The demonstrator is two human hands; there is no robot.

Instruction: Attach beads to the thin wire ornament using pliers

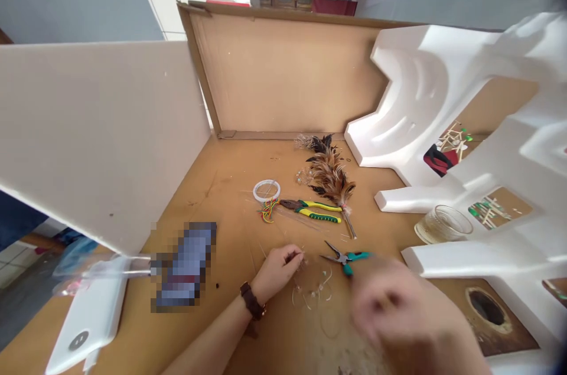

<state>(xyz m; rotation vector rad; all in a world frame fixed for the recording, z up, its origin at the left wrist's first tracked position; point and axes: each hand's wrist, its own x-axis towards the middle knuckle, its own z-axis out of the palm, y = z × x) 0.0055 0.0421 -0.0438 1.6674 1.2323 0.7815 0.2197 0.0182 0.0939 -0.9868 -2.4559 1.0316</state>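
Note:
My left hand [280, 271], with a dark watch [253, 302] on its wrist, is pinched around the end of a thin strand with small clear beads [312, 292]. Loops of the strand lie on the brown board to the right of the fingers. My right hand [392, 304] is smeared by motion at the lower right, and its grip is unclear. Just beyond it are teal-handled needle-nose pliers [342, 257] with parted jaws, their handles partly behind the hand. Further back lie yellow-and-green pliers [310, 209], a white ring-shaped spool [266, 191], and coloured twisted wires [268, 210].
A brown feather duster [330, 171] lies behind the pliers. White foam packing [416, 85] fills the right side, with a glass jar [443, 224] in front. At left are a pixelated phone [186, 266], a white power bank [91, 316], and an upright white panel [97, 127].

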